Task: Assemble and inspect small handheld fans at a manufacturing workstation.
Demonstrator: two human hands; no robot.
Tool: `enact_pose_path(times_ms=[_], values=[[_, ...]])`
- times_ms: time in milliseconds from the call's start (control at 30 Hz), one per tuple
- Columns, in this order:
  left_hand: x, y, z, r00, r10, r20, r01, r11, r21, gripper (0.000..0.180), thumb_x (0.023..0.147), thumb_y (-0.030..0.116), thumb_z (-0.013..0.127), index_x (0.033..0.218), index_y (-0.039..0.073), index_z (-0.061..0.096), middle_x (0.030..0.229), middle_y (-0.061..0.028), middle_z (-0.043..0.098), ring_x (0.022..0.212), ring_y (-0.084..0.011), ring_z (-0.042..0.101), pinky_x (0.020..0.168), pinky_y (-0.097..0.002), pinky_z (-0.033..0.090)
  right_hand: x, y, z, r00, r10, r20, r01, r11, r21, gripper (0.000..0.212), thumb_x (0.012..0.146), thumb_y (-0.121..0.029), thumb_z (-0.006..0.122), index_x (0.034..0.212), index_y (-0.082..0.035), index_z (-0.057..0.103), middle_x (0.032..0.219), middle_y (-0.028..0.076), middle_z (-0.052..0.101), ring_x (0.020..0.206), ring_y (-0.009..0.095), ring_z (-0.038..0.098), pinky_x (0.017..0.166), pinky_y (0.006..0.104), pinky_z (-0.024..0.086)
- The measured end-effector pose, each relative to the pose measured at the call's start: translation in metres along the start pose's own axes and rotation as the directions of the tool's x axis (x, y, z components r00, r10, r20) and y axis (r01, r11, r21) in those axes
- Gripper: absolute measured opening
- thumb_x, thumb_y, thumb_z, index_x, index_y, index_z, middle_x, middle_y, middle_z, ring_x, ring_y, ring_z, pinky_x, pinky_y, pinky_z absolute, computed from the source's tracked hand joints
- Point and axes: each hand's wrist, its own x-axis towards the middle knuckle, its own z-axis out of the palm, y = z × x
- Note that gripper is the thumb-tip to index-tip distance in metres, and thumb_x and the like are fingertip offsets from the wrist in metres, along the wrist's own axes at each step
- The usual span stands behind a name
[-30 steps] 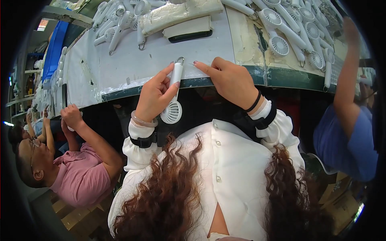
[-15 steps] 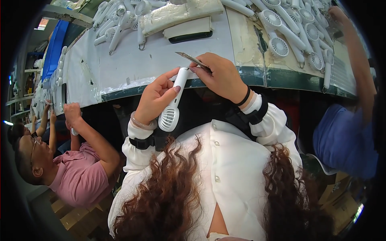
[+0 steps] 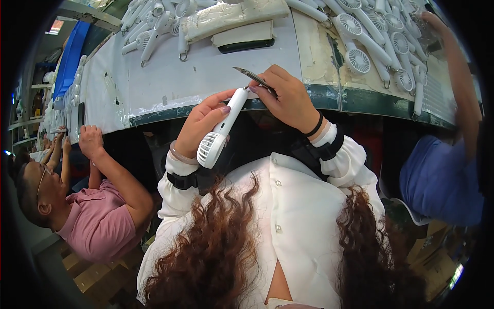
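Note:
My left hand [image 3: 201, 123] is closed round the body of a small white handheld fan [image 3: 226, 122]. The fan slants, its round slatted head toward me and its handle end pointing away to the right. My right hand [image 3: 289, 97] grips a slim, pointed metal tool [image 3: 254, 78], its tip sticking out to the far left. The thumb and forefinger of that same hand pinch at a small metal piece [image 3: 246, 88] at the handle end; its exact shape is too small to tell.
White handheld fans [image 3: 358, 46] lie heaped at the table's far right, with more fans [image 3: 149, 38] at the far left. A wrapped cream block [image 3: 236, 21] sits between them, above a black-edged pad [image 3: 246, 46]. The table's dark green edge [image 3: 329, 98] runs before me. Co-workers sit on both sides.
My left hand has turned the fan, so the head swings left and the handle end shifts right. My right hand and its metal tool have moved slightly right.

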Motion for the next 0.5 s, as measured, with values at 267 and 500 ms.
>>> enact_pose_path(times_ms=[267, 500], values=[[0.0, 0.001, 0.002, 1.0, 0.009, 0.002, -0.009, 1.0, 0.01, 0.047, 0.101, 0.015, 0.052, 0.146, 0.004, 0.047, 0.089, -0.0009, 0.062, 0.059, -0.0059, 0.06, 0.053, -0.0198, 0.051, -0.001, 0.001, 0.001, 1.0, -0.02, 0.001, 0.02, 1.0, 0.0, 0.012, 0.089, -0.006, 0.071, 0.1, -0.004, 0.069, 0.091, 0.009, 0.062, 0.073, 0.027, 0.062, 0.063, 0.0329, 0.05], [0.005, -0.008, -0.004, 0.994, 0.109, 0.028, -0.111, 0.986, 0.121, 0.048, 0.101, 0.013, 0.052, 0.148, 0.005, 0.046, 0.088, -0.0015, 0.062, 0.059, -0.006, 0.06, 0.052, -0.0201, 0.051, -0.002, 0.002, 0.0, 1.0, -0.023, 0.019, 0.023, 1.0, 0.005, 0.012, 0.088, -0.007, 0.072, 0.099, -0.004, 0.069, 0.091, 0.009, 0.063, 0.074, 0.027, 0.063, 0.065, 0.0334, 0.051]])
